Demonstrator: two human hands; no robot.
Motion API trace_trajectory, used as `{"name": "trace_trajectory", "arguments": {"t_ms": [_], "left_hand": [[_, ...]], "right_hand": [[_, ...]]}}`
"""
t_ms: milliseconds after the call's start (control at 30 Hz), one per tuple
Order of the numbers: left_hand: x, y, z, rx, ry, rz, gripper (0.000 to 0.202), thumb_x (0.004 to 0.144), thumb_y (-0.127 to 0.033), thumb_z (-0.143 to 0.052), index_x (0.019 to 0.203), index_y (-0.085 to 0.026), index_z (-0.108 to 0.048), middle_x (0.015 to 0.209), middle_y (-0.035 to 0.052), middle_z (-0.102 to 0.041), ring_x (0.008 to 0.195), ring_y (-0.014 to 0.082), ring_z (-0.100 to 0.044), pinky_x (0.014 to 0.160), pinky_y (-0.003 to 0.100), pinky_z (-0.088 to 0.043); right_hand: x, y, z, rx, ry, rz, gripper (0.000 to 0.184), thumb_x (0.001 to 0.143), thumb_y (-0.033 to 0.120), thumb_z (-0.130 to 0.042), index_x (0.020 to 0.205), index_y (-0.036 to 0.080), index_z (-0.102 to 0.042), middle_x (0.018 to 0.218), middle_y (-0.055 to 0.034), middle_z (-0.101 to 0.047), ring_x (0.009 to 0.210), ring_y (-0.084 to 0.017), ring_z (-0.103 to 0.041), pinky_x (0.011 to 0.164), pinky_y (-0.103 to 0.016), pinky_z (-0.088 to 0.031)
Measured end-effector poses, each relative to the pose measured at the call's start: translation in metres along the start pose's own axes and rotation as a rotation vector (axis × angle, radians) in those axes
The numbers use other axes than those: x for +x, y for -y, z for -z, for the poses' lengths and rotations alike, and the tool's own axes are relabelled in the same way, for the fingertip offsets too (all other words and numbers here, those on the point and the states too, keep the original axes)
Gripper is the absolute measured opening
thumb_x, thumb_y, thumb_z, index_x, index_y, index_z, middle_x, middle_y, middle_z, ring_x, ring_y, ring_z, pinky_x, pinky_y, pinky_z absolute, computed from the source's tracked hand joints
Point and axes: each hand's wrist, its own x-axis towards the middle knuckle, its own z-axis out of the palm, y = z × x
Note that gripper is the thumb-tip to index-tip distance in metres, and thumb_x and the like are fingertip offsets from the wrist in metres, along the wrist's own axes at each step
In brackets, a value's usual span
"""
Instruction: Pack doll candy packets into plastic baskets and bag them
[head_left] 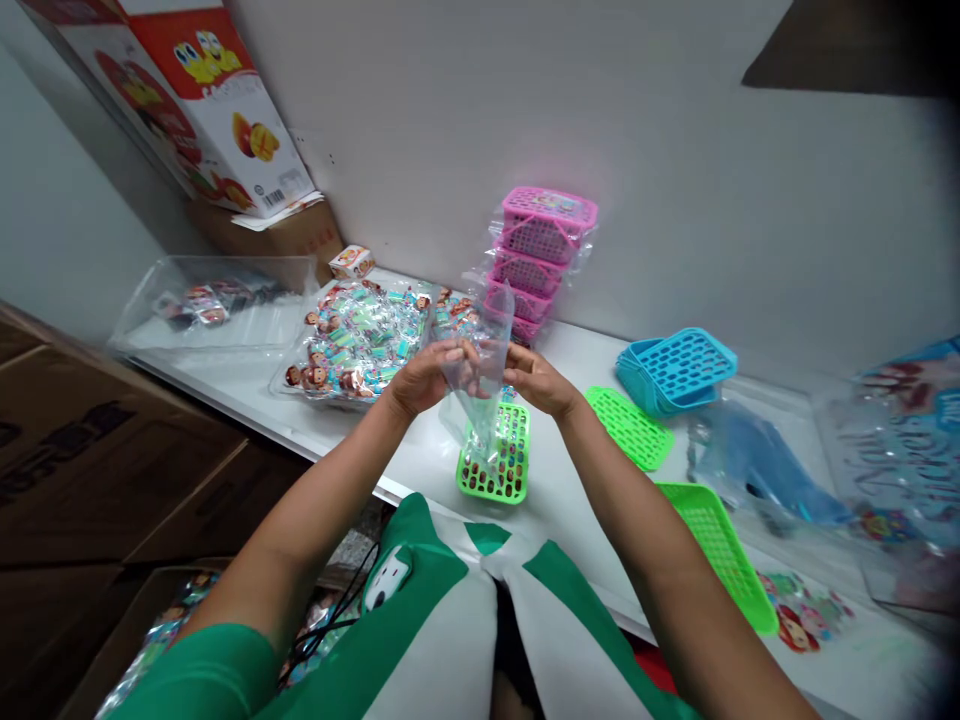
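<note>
My left hand (436,374) pinches a clear plastic bag (487,365) by its side. On the other side of the bag, the fingers of my right hand (538,378) are closed at its edge. The bag is held up and hangs limp over a bright green basket (493,480). That basket has a slotted green top, with coloured items showing through the holes. Just behind my left hand lies a clear pack of small wrapped pieces with cartoon figures (360,335).
Bagged pink baskets (536,255) are stacked against the wall. To the right are blue baskets (667,370), a green lid (630,425), a green basket (716,550) and plastic bags (772,470). A clear tray (225,335) and printed cartons (217,110) stand left.
</note>
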Motion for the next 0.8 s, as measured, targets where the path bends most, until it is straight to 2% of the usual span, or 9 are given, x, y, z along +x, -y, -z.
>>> {"name": "trace_trajectory", "arguments": {"t_ms": [100, 200, 267, 333, 433, 533, 667, 800], "left_hand": [[0.001, 0.002, 0.001, -0.039, 0.028, -0.026, 0.03, 0.07, -0.04, -0.068, 0.086, -0.015, -0.062, 0.052, -0.0037, -0.048, 0.051, 0.0134, -0.053, 0.071, 0.045, -0.052], [0.005, 0.004, -0.002, 0.013, 0.115, 0.007, 0.026, 0.073, -0.035, -0.065, 0.089, -0.013, -0.063, 0.054, -0.0016, -0.053, 0.049, 0.0132, -0.053, 0.065, 0.043, -0.053], [0.009, 0.005, -0.004, 0.036, 0.151, 0.043, 0.026, 0.073, -0.033, -0.063, 0.088, -0.012, -0.064, 0.056, 0.0007, -0.057, 0.049, 0.015, -0.055, 0.064, 0.045, -0.053], [0.013, 0.007, -0.001, 0.022, 0.137, 0.054, 0.026, 0.071, -0.032, -0.064, 0.087, -0.011, -0.065, 0.059, 0.0031, -0.06, 0.053, 0.0177, -0.059, 0.066, 0.046, -0.053], [0.019, 0.013, 0.011, 0.01, -0.013, 0.032, 0.025, 0.068, -0.029, -0.068, 0.085, -0.011, -0.067, 0.074, 0.0075, -0.068, 0.069, 0.0208, -0.064, 0.073, 0.042, -0.052], [0.021, 0.02, 0.029, 0.044, -0.236, 0.04, 0.025, 0.066, -0.027, -0.074, 0.085, -0.011, -0.07, 0.08, 0.0083, -0.07, 0.075, 0.0184, -0.065, 0.077, 0.036, -0.051], [0.02, 0.028, 0.047, 0.049, -0.441, 0.055, 0.027, 0.056, -0.025, -0.082, 0.076, -0.012, -0.07, 0.071, 0.0063, -0.07, 0.066, 0.0163, -0.065, 0.076, 0.036, -0.051], [0.017, 0.03, 0.05, 0.143, -0.496, 0.062, 0.032, 0.052, -0.031, -0.085, 0.073, -0.012, -0.072, 0.074, 0.0081, -0.072, 0.067, 0.0183, -0.066, 0.075, 0.035, -0.049]], "right_hand": [[0.0, 0.003, 0.006, -0.001, -0.141, 0.051, 0.083, 0.067, 0.068, -0.064, 0.136, 0.03, -0.039, 0.136, -0.0066, -0.049, 0.123, -0.023, -0.047, 0.098, -0.037, -0.041], [0.002, 0.006, 0.006, 0.003, -0.124, 0.089, 0.093, 0.062, 0.076, -0.06, 0.139, 0.03, -0.034, 0.14, -0.0071, -0.046, 0.127, -0.024, -0.044, 0.099, -0.039, -0.04], [0.003, 0.005, 0.005, 0.013, -0.065, 0.058, 0.088, 0.063, 0.072, -0.064, 0.135, 0.028, -0.041, 0.128, -0.0071, -0.056, 0.119, -0.025, -0.051, 0.096, -0.04, -0.042], [0.001, 0.001, 0.006, 0.049, -0.101, 0.018, 0.07, 0.065, 0.062, -0.07, 0.122, 0.025, -0.054, 0.106, -0.0049, -0.067, 0.102, -0.024, -0.06, 0.089, -0.038, -0.046], [-0.008, -0.008, 0.016, 0.149, -0.347, 0.012, 0.037, 0.065, 0.051, -0.074, 0.087, 0.023, -0.065, 0.075, 0.0007, -0.067, 0.071, -0.017, -0.062, 0.074, -0.032, -0.049], [-0.021, -0.016, 0.031, 0.202, -0.542, 0.016, 0.027, 0.065, 0.044, -0.076, 0.071, 0.023, -0.062, 0.065, 0.0035, -0.063, 0.06, -0.014, -0.058, 0.067, -0.029, -0.048], [-0.035, -0.024, 0.045, 0.114, -0.524, -0.028, 0.024, 0.067, 0.042, -0.075, 0.075, 0.021, -0.068, 0.072, 0.0004, -0.066, 0.068, -0.016, -0.06, 0.07, -0.03, -0.048], [-0.039, -0.031, 0.049, -0.024, -0.59, -0.054, 0.027, 0.062, 0.043, -0.079, 0.072, 0.019, -0.069, 0.067, 0.0001, -0.066, 0.064, -0.015, -0.058, 0.067, -0.03, -0.047]]}}
